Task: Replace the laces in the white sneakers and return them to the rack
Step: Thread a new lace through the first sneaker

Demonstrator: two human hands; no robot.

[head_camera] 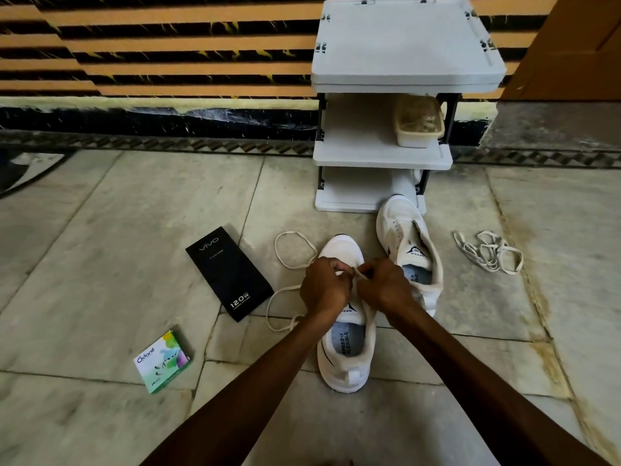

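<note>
White sneaker (pixel 346 366), the one being laced, stands on the stone floor (pixel 100 264) in front of the rack (pixel 383 154), a little apart from it, toe pointing toward the rack and heel toward the person. Insole print reads "SPEED FLEXIBLE". Left hand (pixel 324 285) is over the forefoot, fingers curled and pinching the cream lace (pixel 285 289). Right hand (pixel 381 285) is just beside it, fingers likewise curled and pinching the same lace near its end; a short strand runs between the two hands. The slack of this lace trails off the sneaker on the side left of the rack, in one loop by the toe and a second, longer loop by the left wrist. Second white sneaker (pixel 408 243) has no lace; its toe sits at the front right corner of the rack's bottom shelf, heel angled away from the rack, its side close to the right hand. Loose lace bundle (pixel 487 253) lies tangled on the floor, forward and right of the rack, apart from both sneakers. Rack has three white shelves. The middle shelf holds a clear lidded tub (pixel 418 121) at its right end; contents not legible. Black "vivo" box (pixel 228 272) lies flat, forward and left of the rack. Green "Odonil" box (pixel 163 363) lies farther from the rack in the same direction.
</note>
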